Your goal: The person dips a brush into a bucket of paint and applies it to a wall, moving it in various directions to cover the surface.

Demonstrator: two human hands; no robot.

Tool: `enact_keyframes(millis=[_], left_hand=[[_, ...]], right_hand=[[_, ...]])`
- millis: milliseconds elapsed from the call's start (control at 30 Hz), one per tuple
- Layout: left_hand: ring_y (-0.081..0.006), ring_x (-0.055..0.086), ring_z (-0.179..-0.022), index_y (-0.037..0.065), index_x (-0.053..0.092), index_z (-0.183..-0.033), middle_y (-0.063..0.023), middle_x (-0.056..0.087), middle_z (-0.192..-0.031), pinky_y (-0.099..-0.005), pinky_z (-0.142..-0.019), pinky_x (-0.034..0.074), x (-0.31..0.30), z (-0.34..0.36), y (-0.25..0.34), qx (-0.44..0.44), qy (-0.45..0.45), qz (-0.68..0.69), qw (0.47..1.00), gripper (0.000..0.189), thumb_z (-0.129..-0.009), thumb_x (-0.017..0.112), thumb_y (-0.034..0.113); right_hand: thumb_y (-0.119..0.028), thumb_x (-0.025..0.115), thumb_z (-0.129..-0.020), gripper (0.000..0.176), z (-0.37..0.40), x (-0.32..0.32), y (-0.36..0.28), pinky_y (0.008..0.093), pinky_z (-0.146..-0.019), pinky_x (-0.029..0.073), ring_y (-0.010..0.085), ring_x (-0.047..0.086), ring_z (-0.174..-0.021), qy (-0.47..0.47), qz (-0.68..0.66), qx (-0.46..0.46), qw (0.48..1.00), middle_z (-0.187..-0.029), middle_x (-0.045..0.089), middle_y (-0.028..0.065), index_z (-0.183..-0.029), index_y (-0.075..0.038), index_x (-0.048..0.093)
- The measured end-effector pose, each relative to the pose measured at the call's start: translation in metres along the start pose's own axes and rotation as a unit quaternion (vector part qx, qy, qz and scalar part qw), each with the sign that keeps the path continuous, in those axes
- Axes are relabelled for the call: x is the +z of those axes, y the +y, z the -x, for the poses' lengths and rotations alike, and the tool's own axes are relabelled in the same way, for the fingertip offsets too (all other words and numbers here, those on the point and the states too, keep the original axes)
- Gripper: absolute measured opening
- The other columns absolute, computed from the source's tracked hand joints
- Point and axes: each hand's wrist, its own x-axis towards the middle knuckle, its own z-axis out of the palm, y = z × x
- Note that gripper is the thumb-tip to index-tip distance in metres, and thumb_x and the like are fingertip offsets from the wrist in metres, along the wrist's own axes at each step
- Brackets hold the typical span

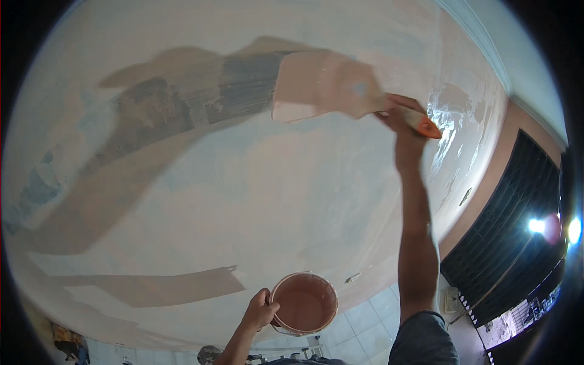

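My right hand (403, 109) is raised high against the wall and closed round the handle of a wide paintbrush (359, 88). The brush has an orange handle end and a broad head coated in pinkish-beige paint, slightly blurred. Its head lies at the right end of a dark grey, streaky patch (246, 82) on the wall, beside a fresh pinkish area. Low in the view, my left hand (261, 310) grips a bucket (304, 274) at its left rim. Pinkish-brown paint (304, 309) shows inside it.
The wall (243, 182) is blotched pink and pale blue, with wet shine at right. Shadows of my arm and the bucket fall on it. At right stand a dark metal gate (511, 231) and a bright lamp (536, 225). White floor tiles (371, 328) lie below.
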Motion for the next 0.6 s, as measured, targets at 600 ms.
enact_keyframes(millis=[600], left_hand=[[-0.0199,0.056,-0.061,-0.002,0.048,-0.08,-0.0114,0.053,-0.072,-0.0348,-0.054,0.049,0.01,0.009,0.0,-0.003,0.073,-0.084,0.994,0.013,-0.073,0.055,0.006]], right_hand=[[-0.007,0.066,-0.082,0.01,0.005,-0.043,-0.005,0.0275,-0.072,0.049,0.0173,0.065,-0.074,0.119,0.459,-0.174,0.863,-0.081,0.067,0.005,-0.092,-0.008,0.067]])
